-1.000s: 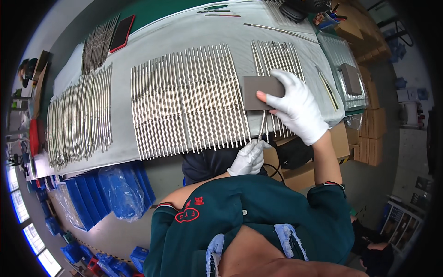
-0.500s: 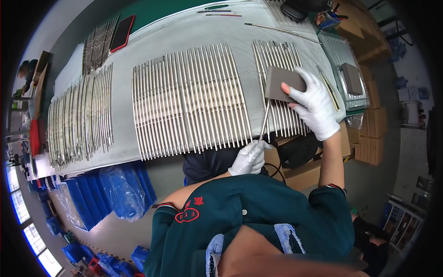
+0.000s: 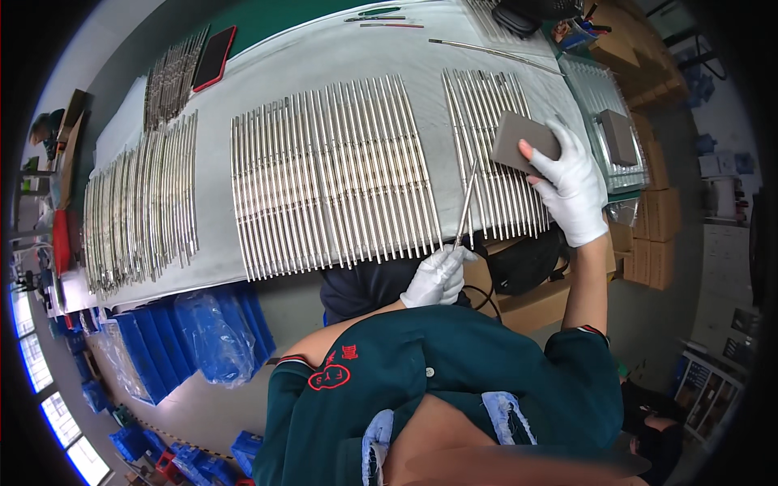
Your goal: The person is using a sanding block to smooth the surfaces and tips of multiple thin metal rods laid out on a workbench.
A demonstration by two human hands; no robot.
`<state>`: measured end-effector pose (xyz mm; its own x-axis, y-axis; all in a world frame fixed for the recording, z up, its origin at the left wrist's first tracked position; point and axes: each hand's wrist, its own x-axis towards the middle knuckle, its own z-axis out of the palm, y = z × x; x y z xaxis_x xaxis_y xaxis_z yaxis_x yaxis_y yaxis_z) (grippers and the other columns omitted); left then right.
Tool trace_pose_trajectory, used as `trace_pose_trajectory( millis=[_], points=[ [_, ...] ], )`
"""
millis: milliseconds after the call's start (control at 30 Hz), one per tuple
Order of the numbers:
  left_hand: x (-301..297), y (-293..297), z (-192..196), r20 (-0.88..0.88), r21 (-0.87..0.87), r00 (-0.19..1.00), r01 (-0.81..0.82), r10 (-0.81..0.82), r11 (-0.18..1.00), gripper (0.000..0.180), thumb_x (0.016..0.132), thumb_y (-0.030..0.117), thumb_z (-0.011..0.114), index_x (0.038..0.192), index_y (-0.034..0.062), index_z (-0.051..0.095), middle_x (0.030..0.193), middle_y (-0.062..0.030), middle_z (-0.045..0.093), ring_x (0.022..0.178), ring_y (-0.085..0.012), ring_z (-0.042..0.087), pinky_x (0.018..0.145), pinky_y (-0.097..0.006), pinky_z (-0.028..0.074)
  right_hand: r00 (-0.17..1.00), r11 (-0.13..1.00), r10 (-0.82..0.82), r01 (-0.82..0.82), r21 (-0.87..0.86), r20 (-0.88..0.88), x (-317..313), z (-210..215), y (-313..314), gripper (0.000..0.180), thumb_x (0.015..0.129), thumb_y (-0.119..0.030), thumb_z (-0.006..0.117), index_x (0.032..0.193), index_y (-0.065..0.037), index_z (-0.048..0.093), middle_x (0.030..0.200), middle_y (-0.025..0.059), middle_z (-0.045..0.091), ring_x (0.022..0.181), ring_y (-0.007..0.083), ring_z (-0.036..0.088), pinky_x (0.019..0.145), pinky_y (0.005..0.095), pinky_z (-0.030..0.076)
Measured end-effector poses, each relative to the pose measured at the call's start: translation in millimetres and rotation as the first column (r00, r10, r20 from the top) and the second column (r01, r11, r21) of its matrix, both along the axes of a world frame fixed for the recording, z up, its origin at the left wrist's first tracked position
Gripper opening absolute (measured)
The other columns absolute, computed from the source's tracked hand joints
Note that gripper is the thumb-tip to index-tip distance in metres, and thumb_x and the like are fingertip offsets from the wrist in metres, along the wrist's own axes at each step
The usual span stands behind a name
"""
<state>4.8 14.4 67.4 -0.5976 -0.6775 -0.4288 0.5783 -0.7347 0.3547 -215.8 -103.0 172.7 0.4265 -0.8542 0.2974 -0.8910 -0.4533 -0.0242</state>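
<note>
Left hand: your gloved left hand [image 3: 436, 277] is pinched shut on the near end of a thin metal rod [image 3: 465, 204], at the table's front edge.
Rod: it slants up and away over the right group of rods [image 3: 494, 154].
Right hand: your gloved right hand [image 3: 570, 185] grips a grey sanding block [image 3: 521, 141] above those rods.
Farther back: a red phone [image 3: 214, 57] lies on the grey table [image 3: 324, 49].

The grey sanding block [image 3: 523, 139] has been carried rightward by the gloved right hand [image 3: 571, 188], off the middle rods onto the right-hand rods [image 3: 494, 146], while the held rod [image 3: 466, 204] has been tilted more upright.
</note>
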Motion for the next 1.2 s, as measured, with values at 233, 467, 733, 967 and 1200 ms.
trace_pose_trajectory(
  millis=[233,467,733,967,1200],
  points=[
    [4.7,0.3,-3.7,0.004,0.091,1.0,0.006,-0.006,0.996,0.027,0.099,0.036,0.052,0.103,0.01,0.054,0.068,0.0035,0.047,0.044,-0.0029,0.03,0.038,-0.018,0.024,0.973,0.994,-0.087,0.07,0.083,0.213,-7.8,-1.8,14.6,0.059,0.07,-0.009,0.076,0.124,-0.027,0.063,0.135,0.015,0.048,0.119,0.0349,0.05,0.099,0.0405,0.041],
    [6.4,1.3,-5.6,-0.085,0.055,0.996,0.018,-0.014,0.998,0.038,0.098,0.045,0.049,0.1,0.0079,0.055,0.062,0.006,0.037,0.046,-0.0022,0.03,0.04,-0.018,0.029,0.981,0.997,0.041,-0.052,0.053,0.191,6.3,-1.0,13.1,0.058,0.067,-0.011,0.077,0.121,-0.027,0.064,0.133,0.0169,0.049,0.117,0.036,0.051,0.097,0.0417,0.043],
    [10.0,-3.7,-2.8,-0.103,0.079,0.992,0.077,-0.068,0.994,0.039,0.099,0.045,0.045,0.1,0.0075,0.053,0.059,0.007,0.029,0.044,-0.0017,0.025,0.036,-0.017,0.02,0.931,0.948,0.288,-0.31,0.07,0.224,54.9,-4.3,0.3,0.055,0.062,-0.01,0.079,0.113,-0.028,0.067,0.134,0.013,0.048,0.121,0.0357,0.048,0.096,0.0413,0.043],
    [9.3,-3.1,-3.1,-0.084,0.052,0.996,0.031,-0.027,0.998,0.035,0.1,0.04,0.046,0.1,0.0065,0.055,0.058,0.0064,0.032,0.045,-0.0015,0.027,0.037,-0.017,0.021,0.999,0.999,-0.041,0.04,0.027,0.021,-7.0,15.6,2.3,0.051,0.07,-0.01,0.075,0.117,-0.027,0.066,0.13,0.0171,0.051,0.116,0.0341,0.052,0.095,0.0395,0.045],
    [25.5,-2.6,35.6,0.286,-0.36,0.957,0.157,-0.051,0.92,0.027,0.1,0.027,0.052,0.097,0.0037,0.064,0.059,0.0007,0.051,0.046,-0.0039,0.042,0.04,-0.019,0.031,0.986,0.984,-0.152,0.158,0.081,-0.068,-13.0,2.2,-18.1,0.048,0.075,-0.016,0.073,0.12,-0.027,0.065,0.131,0.0188,0.05,0.118,0.0357,0.05,0.099,0.0405,0.042]
  ],
)
